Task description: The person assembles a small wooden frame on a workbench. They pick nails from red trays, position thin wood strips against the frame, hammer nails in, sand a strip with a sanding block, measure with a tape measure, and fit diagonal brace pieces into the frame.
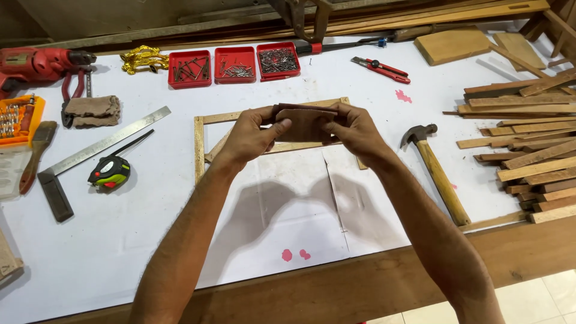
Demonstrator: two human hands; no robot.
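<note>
Both my hands hold a folded brown sheet of sandpaper (303, 124) up above the bench. My left hand (255, 135) pinches its left edge with thumb on the front face. My right hand (354, 129) grips its right edge. Beneath and behind the hands lies a thin wooden frame (199, 147) flat on the white paper that covers the bench (120, 240); my hands and the sheet hide part of the frame.
A hammer (438, 174) lies to the right, beside a pile of wood strips (528, 144). A steel square (90, 153), tape measure (109, 171), brush, folded sandpaper (91, 111), red drill (36, 63), three red trays of nails (235, 64) and a red cutter (381, 69) lie around.
</note>
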